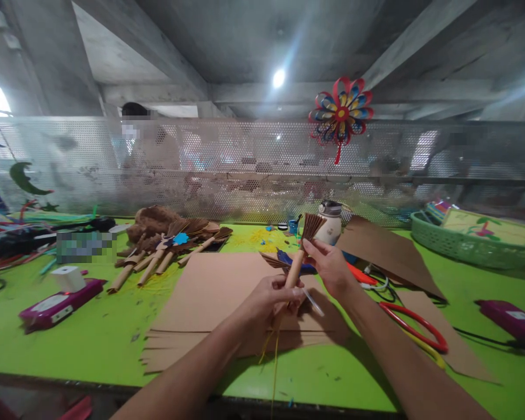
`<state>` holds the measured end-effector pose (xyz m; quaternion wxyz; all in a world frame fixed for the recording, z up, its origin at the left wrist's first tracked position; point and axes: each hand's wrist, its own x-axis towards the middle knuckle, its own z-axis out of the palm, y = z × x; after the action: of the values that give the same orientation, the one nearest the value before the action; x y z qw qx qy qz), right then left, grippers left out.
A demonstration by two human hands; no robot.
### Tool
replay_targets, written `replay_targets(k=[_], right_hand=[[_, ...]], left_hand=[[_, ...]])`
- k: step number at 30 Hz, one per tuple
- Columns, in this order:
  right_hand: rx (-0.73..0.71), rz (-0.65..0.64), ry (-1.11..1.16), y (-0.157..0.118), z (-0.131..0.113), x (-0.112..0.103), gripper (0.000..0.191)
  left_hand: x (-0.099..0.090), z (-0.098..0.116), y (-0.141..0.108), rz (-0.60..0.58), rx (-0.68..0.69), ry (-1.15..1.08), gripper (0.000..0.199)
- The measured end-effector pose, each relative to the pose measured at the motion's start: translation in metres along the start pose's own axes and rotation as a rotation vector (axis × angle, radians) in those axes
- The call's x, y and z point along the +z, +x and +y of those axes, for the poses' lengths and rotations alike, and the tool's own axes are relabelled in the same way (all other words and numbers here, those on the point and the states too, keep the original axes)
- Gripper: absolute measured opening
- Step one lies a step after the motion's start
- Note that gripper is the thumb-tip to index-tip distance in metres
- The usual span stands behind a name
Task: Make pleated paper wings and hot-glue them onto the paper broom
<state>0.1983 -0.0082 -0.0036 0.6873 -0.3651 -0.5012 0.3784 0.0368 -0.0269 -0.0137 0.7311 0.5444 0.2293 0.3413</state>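
One fringed paper tube (294, 268) tilts above stacked brown sheets (210, 291); the left hand (269, 300) has fingers closed round its lower end, the right hand (333, 268) pinches near its top.

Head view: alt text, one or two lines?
A person's left hand and right hand hold a brown tube with a fanned, pleated top, above stacked brown sheets on a green table. Similar tubes lie to the left.
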Motion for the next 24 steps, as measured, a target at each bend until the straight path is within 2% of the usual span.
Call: replay_targets(k=[3, 7, 10, 12, 14, 16, 17, 19, 22, 24], right_hand=[[-0.011, -0.007, 0.003, -0.001, -0.002, -0.001, 0.028], [-0.019, -0.017, 0.027, -0.004, -0.005, 0.000, 0.027], [-0.015, -0.018, 0.077, -0.005, -0.008, 0.002, 0.025], [-0.008, -0.008, 0.126, -0.005, -0.010, 0.002, 0.025], [0.001, 0.017, 0.177, -0.003, -0.011, 0.001, 0.025], [0.012, 0.050, 0.221, 0.000, -0.011, -0.002, 0.027], [0.019, 0.069, 0.241, 0.002, -0.011, -0.004, 0.027], [0.037, 0.107, 0.276, 0.004, -0.010, -0.008, 0.027], [0.063, 0.146, 0.314, 0.005, -0.008, -0.011, 0.026], [0.078, 0.151, 0.326, 0.004, -0.007, -0.011, 0.026]], left_hand=[[-0.002, -0.005, 0.003, -0.021, 0.003, 0.064, 0.037], [-0.002, -0.011, 0.001, -0.013, 0.037, 0.153, 0.030], [0.001, -0.011, -0.005, -0.113, -0.028, 0.109, 0.039], [0.002, -0.007, -0.008, -0.182, -0.093, 0.021, 0.045], [0.001, 0.002, -0.010, -0.233, -0.134, 0.011, 0.041], [-0.004, 0.017, -0.011, -0.243, -0.144, 0.134, 0.041], [-0.007, 0.026, -0.014, -0.216, -0.160, 0.260, 0.042], [-0.015, 0.048, -0.023, -0.055, -0.120, 0.568, 0.038], [-0.026, 0.079, -0.051, 0.247, 0.136, 1.028, 0.023], [-0.032, 0.091, -0.076, 0.346, 0.142, 1.153, 0.026]])
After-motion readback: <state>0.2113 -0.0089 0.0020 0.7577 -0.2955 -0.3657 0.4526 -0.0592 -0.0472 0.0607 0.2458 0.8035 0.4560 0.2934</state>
